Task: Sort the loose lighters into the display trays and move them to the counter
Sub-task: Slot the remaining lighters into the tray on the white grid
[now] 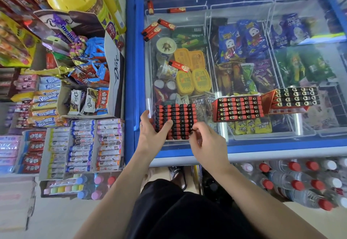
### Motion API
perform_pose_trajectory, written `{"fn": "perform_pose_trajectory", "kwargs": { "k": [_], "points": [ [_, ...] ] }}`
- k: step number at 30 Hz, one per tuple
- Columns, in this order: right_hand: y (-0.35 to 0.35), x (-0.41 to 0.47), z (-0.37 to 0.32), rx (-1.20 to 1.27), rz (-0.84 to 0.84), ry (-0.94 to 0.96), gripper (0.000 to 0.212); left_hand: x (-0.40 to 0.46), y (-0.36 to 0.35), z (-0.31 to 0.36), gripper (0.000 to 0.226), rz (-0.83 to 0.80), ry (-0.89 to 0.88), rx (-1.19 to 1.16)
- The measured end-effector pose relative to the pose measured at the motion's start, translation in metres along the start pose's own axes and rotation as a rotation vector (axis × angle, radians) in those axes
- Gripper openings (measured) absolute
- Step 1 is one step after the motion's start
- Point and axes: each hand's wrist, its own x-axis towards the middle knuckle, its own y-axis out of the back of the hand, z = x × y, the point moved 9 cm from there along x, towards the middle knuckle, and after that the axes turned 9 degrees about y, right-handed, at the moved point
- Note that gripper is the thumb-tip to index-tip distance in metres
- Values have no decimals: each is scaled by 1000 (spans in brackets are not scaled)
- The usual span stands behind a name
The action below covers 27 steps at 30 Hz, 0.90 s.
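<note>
1. Left hand [153, 132] lies flat on the near tray [175, 121], fingers straight, thumb across the lighter rows, steadying it on the freezer lid [262, 1].
2. Right hand [205, 141] has its fingertips curled at the tray's right edge, apparently pinching one small lighter; too small to be sure.
3. Loose lighters [156, 27] lie well beyond both hands, up the lid, long axes slanted; one [178, 66] sits nearer, ahead of the tray.
4. Two filled trays [237, 109] stand right of the right hand, which is nearer to them.
</note>
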Motion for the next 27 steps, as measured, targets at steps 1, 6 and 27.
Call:
{"fn": "perform_pose_trajectory", "kwargs": {
  "k": [1,6,27],
  "points": [
    [3,8,0,8,14,-5,6,2,3,6,98,16,-15,12],
    [12,76,2,-6,28,-30,10,27,22,58,84,53,-130,126],
    [-115,272,67,-441,-648,-11,45,223,32,245,83,160,-426,896]
  ]
}}
